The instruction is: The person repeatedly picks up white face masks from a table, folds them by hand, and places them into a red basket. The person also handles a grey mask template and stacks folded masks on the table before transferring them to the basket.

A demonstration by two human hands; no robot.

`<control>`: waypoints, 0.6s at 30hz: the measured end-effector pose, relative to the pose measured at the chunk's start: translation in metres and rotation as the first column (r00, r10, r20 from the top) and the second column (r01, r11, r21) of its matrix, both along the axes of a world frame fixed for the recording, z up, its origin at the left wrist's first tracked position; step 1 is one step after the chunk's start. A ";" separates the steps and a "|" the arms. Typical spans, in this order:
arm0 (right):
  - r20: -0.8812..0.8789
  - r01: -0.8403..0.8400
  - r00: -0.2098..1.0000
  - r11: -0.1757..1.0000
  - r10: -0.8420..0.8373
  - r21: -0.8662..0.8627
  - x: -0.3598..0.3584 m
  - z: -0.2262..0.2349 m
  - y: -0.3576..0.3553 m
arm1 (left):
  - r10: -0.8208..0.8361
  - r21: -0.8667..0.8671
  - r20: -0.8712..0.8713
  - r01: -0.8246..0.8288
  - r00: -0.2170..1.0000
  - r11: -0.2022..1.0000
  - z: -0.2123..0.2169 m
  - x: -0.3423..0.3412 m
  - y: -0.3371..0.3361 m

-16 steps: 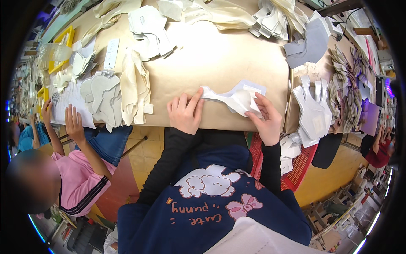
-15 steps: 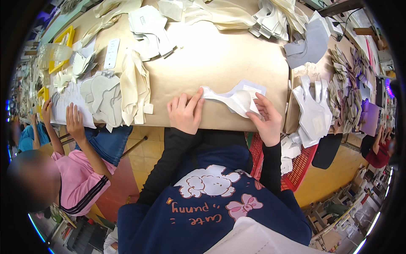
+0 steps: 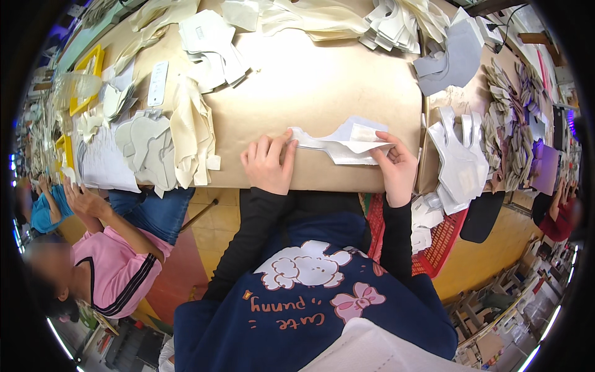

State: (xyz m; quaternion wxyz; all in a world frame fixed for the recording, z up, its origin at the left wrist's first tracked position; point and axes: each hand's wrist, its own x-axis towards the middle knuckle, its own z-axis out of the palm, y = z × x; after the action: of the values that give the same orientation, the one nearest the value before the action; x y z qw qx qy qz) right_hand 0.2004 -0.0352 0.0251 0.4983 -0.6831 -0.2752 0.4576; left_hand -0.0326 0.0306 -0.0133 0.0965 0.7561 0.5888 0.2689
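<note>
On the near part of the brown-covered table lies a white curved cut piece (image 3: 344,147), narrow at its left end and wider at its right. It seems to have a thin upper layer over a pale grey one, with a small rectangular patch (image 3: 364,132) on the grey. My left hand (image 3: 270,163) pinches the narrow end between thumb and fingertips. At the wide end, my right hand (image 3: 397,162) has its thumb and index finger closed on the upper layer, whose edge is raised and bent over. The right fingertips are partly hidden by it.
To the left are grey cut pieces (image 3: 149,146) and cream strips (image 3: 191,133). White stacked pieces (image 3: 462,161) lie at the right edge, above a red basket (image 3: 445,245). More stacks (image 3: 393,28) line the back. A co-worker in pink (image 3: 121,266) sits at left.
My right hand has moved slightly right, and the upper layer now stands bent, showing more of the patch. My left hand stays at the narrow end. The co-worker's hands have come together.
</note>
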 end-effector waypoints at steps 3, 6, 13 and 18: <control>-0.045 0.008 0.999 1.000 -0.007 0.006 0.002 0.004 0.006 | -0.012 0.026 0.028 0.011 1.000 1.000 0.002 0.001 -0.001; -0.072 -0.008 0.997 0.996 0.002 -0.087 0.007 0.012 0.012 | -0.153 0.116 0.050 0.146 0.987 0.982 0.004 -0.002 -0.002; -0.139 -0.081 0.988 0.986 0.061 -0.143 0.015 0.014 0.022 | -0.427 0.094 0.067 0.420 0.902 0.903 0.006 -0.010 -0.001; -0.143 -0.074 0.988 0.989 0.055 -0.131 0.015 0.010 0.020 | -0.449 0.080 0.049 0.445 0.892 0.892 0.010 -0.010 -0.001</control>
State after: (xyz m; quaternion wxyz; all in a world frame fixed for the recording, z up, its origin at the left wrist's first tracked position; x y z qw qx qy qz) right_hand 0.2155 -0.0150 0.0354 0.4535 -0.6726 -0.2299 0.5377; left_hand -0.0426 0.0295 -0.0032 0.1498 0.8647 0.3866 0.2836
